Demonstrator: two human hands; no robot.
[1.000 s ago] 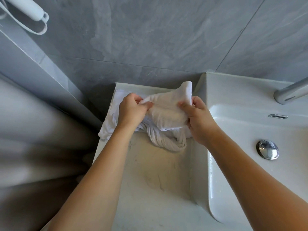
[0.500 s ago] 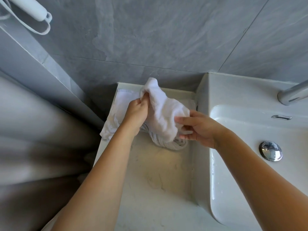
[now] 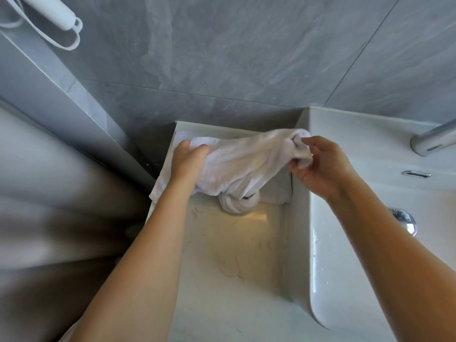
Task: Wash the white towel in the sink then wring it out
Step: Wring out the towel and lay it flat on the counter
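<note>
The white towel (image 3: 246,161) stretches left to right across mid-frame above the surface (image 3: 234,267), left hand (image 3: 187,161) and right hand (image 3: 318,166) gripping its ends; a twisted tail hangs down.

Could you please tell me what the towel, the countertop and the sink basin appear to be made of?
White towel: soft woven cloth, probably cotton; it creases and twists. Countertop: looks like polished pale marble or imitation, faintly veined. Sink: glossy white, probably glazed ceramic, with sharp highlights.
</note>
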